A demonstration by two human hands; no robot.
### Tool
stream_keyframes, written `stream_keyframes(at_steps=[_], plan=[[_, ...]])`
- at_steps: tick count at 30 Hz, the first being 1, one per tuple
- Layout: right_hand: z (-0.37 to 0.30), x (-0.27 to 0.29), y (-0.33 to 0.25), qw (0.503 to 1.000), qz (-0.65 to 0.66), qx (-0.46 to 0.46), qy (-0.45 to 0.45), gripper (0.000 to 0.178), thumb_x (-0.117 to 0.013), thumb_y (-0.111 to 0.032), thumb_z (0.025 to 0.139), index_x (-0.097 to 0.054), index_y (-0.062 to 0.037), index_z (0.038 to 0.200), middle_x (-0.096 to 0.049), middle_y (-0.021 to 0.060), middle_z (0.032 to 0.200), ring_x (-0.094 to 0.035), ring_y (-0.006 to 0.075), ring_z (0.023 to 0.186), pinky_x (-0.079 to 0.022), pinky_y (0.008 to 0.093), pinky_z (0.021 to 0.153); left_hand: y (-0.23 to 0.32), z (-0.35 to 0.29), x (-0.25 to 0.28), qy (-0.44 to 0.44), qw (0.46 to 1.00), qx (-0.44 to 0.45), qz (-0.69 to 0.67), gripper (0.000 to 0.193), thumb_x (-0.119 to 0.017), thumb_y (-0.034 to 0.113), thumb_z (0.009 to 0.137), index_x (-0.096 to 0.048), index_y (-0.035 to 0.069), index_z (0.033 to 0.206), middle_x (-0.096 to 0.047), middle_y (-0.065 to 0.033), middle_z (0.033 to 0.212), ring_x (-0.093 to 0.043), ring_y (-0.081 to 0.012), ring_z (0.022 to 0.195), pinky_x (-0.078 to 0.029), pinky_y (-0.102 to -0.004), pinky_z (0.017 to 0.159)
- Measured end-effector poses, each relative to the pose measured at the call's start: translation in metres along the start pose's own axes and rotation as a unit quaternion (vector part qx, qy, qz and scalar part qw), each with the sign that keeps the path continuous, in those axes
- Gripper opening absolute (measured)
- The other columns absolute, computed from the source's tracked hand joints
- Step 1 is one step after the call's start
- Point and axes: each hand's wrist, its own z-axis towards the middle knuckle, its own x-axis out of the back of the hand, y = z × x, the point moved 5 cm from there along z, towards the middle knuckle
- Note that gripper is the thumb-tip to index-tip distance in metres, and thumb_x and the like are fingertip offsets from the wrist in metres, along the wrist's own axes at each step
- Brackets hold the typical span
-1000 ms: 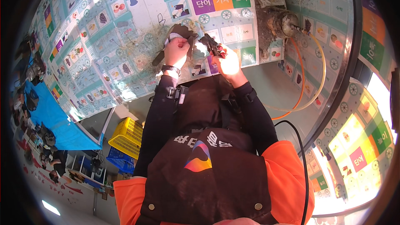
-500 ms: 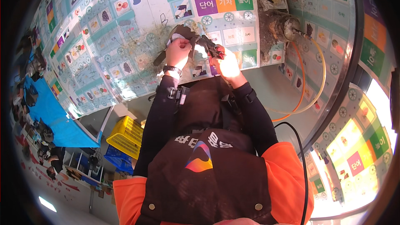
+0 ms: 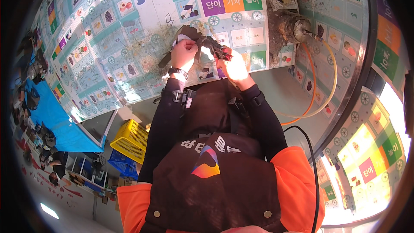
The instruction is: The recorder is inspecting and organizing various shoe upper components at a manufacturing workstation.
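Observation:
At the table's near edge, my left hand pinches a dark brown, leather-like piece with a pale patch inside. Its fingers are closed on the piece, and one flap sticks out to the lower left of the hand. My right hand is wrapped round a dark plier-like tool with red at its grip. That tool's tip meets the right edge of the brown piece, just beside my left fingers. Whether its jaws grip the edge cannot be made out. Strong sunlight washes out part of the right hand.
Printed sheets cover the table. To the right stands a grimy round metal fitting with an orange hose and a yellowish hose. A yellow crate sits over a blue crate at lower left. People work far left.
The tool in my right hand has shifted slightly left, its tip now against the brown piece's edge. My left hand stays nearly still.

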Motion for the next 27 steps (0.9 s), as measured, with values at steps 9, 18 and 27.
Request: stream_keyframes(at_steps=[9,18,27], plan=[[0.000,0.000,-0.003,0.998,0.043,-0.050,0.002,0.016,-0.055,-0.006,0.074,-0.060,-0.0040,0.089,-0.061,0.0085,0.069,-0.059,0.0168,0.059,-0.048,0.0286,0.059,0.001,0.000,0.000,0.002,1.000,-0.001,0.000,0.020,-0.069,0.021,0.077,-0.069,0.004,0.088,-0.070,-0.0088,0.075,-0.068,-0.0194,0.067,-0.051,-0.0306,0.064],[-0.003,0.003,-0.004,0.991,0.093,-0.101,0.003,0.018,-0.056,-0.004,0.073,-0.060,-0.0029,0.090,-0.063,0.0091,0.073,-0.060,0.0156,0.061,-0.048,0.0280,0.060,0.004,-0.001,-0.002,-0.025,1.000,0.011,-0.001,0.019,-0.068,0.015,0.082,-0.067,-0.001,0.092,-0.069,-0.0065,0.078,-0.063,-0.0118,0.069,-0.049,-0.0256,0.064],[-0.009,0.029,-0.007,0.996,-0.045,-0.057,0.046,0.028,-0.056,-0.003,0.074,-0.055,-0.0020,0.102,-0.062,0.0132,0.085,-0.061,0.0313,0.073,-0.050,0.0348,0.069,-0.008,0.003,0.003,-0.015,1.000,-0.021,0.000,0.018,-0.068,0.020,0.080,-0.068,0.004,0.090,-0.071,-0.0084,0.079,-0.068,-0.0171,0.070,-0.051,-0.0296,0.066]])
